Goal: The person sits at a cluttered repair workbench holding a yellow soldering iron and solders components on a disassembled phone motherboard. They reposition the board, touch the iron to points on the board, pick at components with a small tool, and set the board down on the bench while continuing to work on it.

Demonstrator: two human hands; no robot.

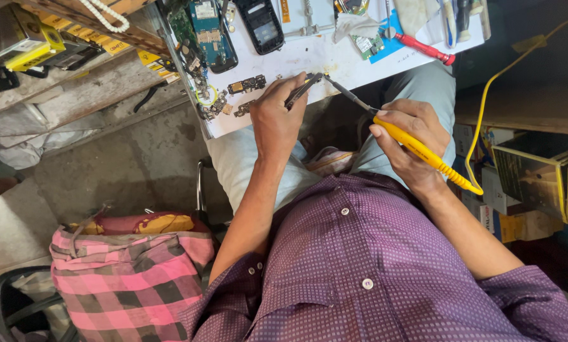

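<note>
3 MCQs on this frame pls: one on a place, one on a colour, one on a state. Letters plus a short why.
1. Where does the soldering iron's tip meet the tweezers?
A. over the white bench's near edge
B. above the checked bag
C. on the floor

2. What colour is the soldering iron's handle?
A. red
B. yellow
C. green

3. What is the left hand doing?
A. lying flat and empty
B. pinching tweezers
C. gripping a phone

Answers:
1 A: the soldering iron in the right hand points at the tweezers by the white bench edge.
2 B: the handle is yellow.
3 B: the left hand fingers close on the tweezers.
</note>
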